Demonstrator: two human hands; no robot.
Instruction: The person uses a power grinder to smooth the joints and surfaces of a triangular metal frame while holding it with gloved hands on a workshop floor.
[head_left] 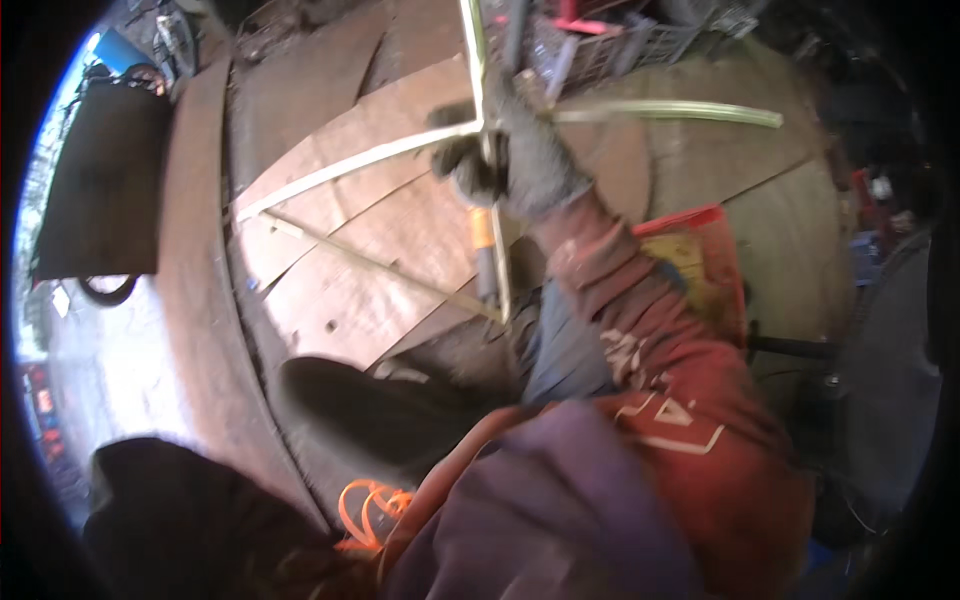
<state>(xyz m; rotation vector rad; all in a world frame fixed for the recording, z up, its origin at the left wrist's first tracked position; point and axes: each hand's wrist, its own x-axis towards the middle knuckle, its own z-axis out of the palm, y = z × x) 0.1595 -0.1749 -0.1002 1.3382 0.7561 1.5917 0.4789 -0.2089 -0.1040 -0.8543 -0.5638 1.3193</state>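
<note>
My right hand (545, 165), in a grey glove with dark fingers, is closed around the joint of a light-coloured frame of thin metal strips (360, 160). The strips run up, left and right from the hand. Below it, more of them form a closed triangle reaching down near my leg. Beneath the fingers hangs a grey tool handle with an orange band (482, 228); whether the same hand grips it I cannot tell. Motion blurs the fingers a little. My left hand does not show.
Brown boards (350, 260) lie on the ground under the frame. A red-rimmed crate (728, 240) stands right of my leg, and grey crates (610, 55) are at the back. A dark panel (105, 180) stands at left. Orange cord (370, 510) lies low in front.
</note>
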